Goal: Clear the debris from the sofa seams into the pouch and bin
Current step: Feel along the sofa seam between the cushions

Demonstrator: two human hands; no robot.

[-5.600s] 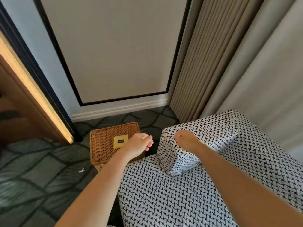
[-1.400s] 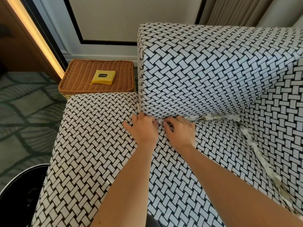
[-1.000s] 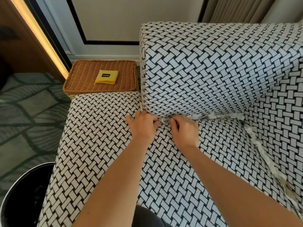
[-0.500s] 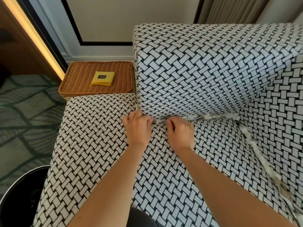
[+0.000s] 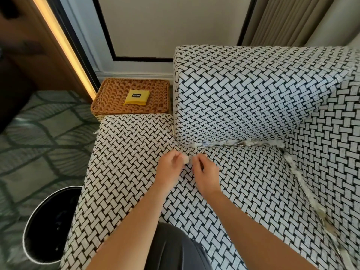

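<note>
On the black-and-white woven sofa seat [image 5: 136, 152], my left hand [image 5: 170, 169] pinches a small pale debris piece [image 5: 186, 159] at its fingertips, a little in front of the armrest seam. My right hand [image 5: 205, 173] is close beside it with curled fingers, and I see nothing in it. White fluffy debris [image 5: 224, 144] lines the seam under the armrest cushion [image 5: 243, 98], and more debris [image 5: 303, 184] runs down the seam on the right. The yellow pouch [image 5: 137, 96] lies on a wicker basket [image 5: 115, 108]. The black bin [image 5: 48, 225] stands on the floor at lower left.
Green patterned carpet [image 5: 39, 143] lies left of the sofa. A wall with dark trim [image 5: 155, 36] is behind the basket, and curtains [image 5: 282, 20] hang at upper right. My dark-clothed knee [image 5: 175, 248] rests at the seat's front edge.
Both hands have drawn back from the armrest seam toward me. The left hand now has a pale debris piece at its fingertips.
</note>
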